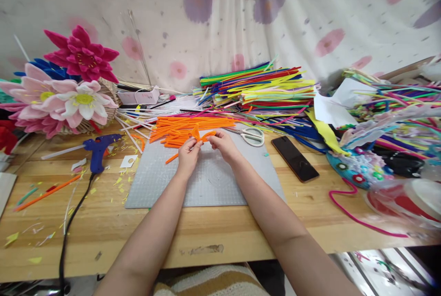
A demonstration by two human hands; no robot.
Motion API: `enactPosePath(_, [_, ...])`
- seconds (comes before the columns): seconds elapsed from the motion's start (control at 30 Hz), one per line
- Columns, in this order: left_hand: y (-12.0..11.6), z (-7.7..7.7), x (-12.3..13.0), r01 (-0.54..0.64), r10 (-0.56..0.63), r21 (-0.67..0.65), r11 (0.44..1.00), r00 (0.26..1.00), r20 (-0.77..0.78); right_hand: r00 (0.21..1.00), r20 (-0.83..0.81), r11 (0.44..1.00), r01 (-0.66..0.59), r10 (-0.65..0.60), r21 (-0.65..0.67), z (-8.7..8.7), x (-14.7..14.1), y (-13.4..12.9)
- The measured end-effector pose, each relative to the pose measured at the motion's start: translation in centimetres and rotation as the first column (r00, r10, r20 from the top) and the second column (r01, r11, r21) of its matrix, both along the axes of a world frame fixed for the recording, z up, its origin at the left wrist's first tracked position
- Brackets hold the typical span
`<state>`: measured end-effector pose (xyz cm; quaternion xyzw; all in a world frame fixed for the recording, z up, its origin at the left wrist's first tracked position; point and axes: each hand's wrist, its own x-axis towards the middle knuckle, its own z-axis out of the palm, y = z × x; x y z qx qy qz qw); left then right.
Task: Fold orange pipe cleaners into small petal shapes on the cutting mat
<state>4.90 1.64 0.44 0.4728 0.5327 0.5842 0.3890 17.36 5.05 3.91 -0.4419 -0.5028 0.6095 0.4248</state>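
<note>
Over the grey cutting mat (213,186), both my hands are closed on one orange pipe-cleaner piece (195,131). A folded, petal-like part of it stands up by my left hand (189,153), whose thumb and fingers pinch its base. My right hand (223,144) pinches the curved orange end (208,135) on the other side. Just behind the hands lies a pile of orange pipe cleaners (172,127), some cut short. One short orange stick (171,159) rests on the mat beside my left hand. The fingertips hide part of the held piece.
White-handled scissors (253,136) and a phone (294,158) lie to the right. A blue glue gun (99,151) with a black cord sits left. Bundled coloured pipe cleaners (262,87) are heaped at the back. Fuzzy flowers (82,98) stand far left; a pink pipe cleaner (361,220) curls right.
</note>
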Motion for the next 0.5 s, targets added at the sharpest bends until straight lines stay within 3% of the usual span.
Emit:
enactPosePath(0.2, [-0.5,0.8,0.3,0.225,-0.222,-0.078,0.971,0.974,0.044,0.998,0.023,0.998,0.050,-0.051,0.036,-0.5,-0.1,0.2])
enactPosePath(0.4, [-0.6,1.1,0.2,0.272,-0.257,-0.125,0.954,0.958,0.126,0.992,0.109,0.992,-0.072,0.061,0.107,0.0,0.8,0.4])
enactPosePath(0.5, [-0.3,1.1,-0.1,0.313,-0.293,-0.158,0.937,0.946,0.138,0.985,0.167,0.979,-0.078,0.047,0.187,0.0,1.7,0.8])
